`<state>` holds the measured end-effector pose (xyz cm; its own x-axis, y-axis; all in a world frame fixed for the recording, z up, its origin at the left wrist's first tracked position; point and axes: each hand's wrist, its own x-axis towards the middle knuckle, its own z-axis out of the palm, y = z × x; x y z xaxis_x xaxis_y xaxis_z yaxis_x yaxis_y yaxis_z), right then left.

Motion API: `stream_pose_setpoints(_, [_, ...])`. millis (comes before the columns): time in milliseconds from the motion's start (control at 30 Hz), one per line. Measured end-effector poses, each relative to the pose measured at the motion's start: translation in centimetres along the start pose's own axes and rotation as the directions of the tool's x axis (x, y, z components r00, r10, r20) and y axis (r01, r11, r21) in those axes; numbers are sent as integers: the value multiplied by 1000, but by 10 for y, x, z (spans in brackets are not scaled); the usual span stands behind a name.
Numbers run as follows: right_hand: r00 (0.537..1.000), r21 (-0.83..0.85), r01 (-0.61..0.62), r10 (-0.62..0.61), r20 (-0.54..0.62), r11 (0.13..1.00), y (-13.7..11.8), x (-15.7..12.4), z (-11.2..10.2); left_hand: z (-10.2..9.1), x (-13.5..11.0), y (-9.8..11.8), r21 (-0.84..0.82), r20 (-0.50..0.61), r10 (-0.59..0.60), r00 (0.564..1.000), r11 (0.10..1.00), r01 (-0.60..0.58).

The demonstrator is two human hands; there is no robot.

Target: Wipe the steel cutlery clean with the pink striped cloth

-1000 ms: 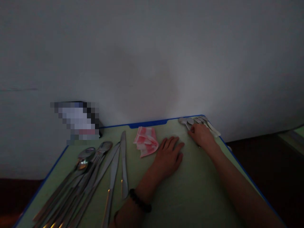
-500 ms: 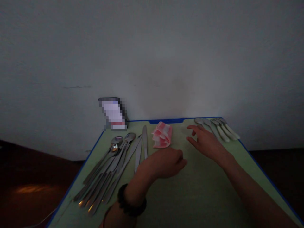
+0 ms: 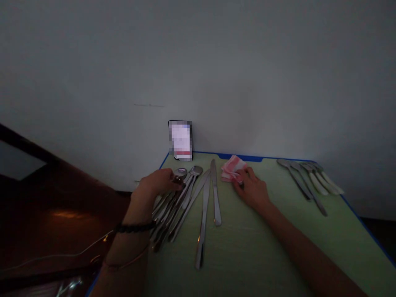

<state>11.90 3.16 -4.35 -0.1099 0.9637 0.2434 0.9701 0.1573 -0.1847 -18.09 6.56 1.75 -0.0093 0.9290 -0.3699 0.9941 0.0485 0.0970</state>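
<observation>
At the pile of metal cutlery on the left, my left hand (image 3: 159, 182) has its fingers closed at the bowl of a small spoon (image 3: 178, 180); the hand hides much of the pile. A larger spoon (image 3: 181, 171) lies just beyond the fingertips. My right hand (image 3: 255, 190) pinches the near right edge of a folded pink-and-white checked cloth (image 3: 232, 165), which rests on the table. Between the hands lie two table knives, one long (image 3: 204, 222) and the other (image 3: 215, 194) closer to the cloth.
The green table (image 3: 247, 251) has a blue rim and stands against a grey wall. A lit phone (image 3: 182, 140) leans on the wall at the back left. Several spoons and white-handled forks (image 3: 318, 183) lie at the back right. A pale cable (image 3: 68, 255) runs below left.
My left hand has moved left from the table's middle to the cutlery pile. My right hand has moved left and taken hold of the cloth. The view has swung left.
</observation>
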Motion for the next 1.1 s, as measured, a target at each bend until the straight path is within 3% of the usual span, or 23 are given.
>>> stream_pose_setpoints(200, [1000, -20, 0, -1, -31, 1000, 0, 2, 4, 9, 7, -15, -55, 14, -23, 1000, 998, 24])
stream_pose_setpoints(400, [999, -11, 6, -7, -51, 1000, 3, 2, 9, 14, 7, -15, -142, 163, 26, 986, 990, -2])
stream_pose_setpoints(600, [998, 14, 13, -12, -56, 1000, 5, 2, 9, 6, 0, -18, -234, 177, 110, 978, 970, -67])
stream_pose_setpoints(767, [997, 35, 13, -10, -73, 999, 6, 1, 10, -13, -16, -25, -314, 121, 223, 967, 933, -175])
stream_pose_setpoints(967, [995, 132, 50, -38, -92, 990, 12, 1, 10, -32, -43, -6, -449, 45, 446, 894, 808, -381])
stream_pose_setpoints(1100, [995, 238, 36, -13, -94, 971, 18, 2, 8, -31, -48, 10, -475, 119, 455, 882, 806, -352])
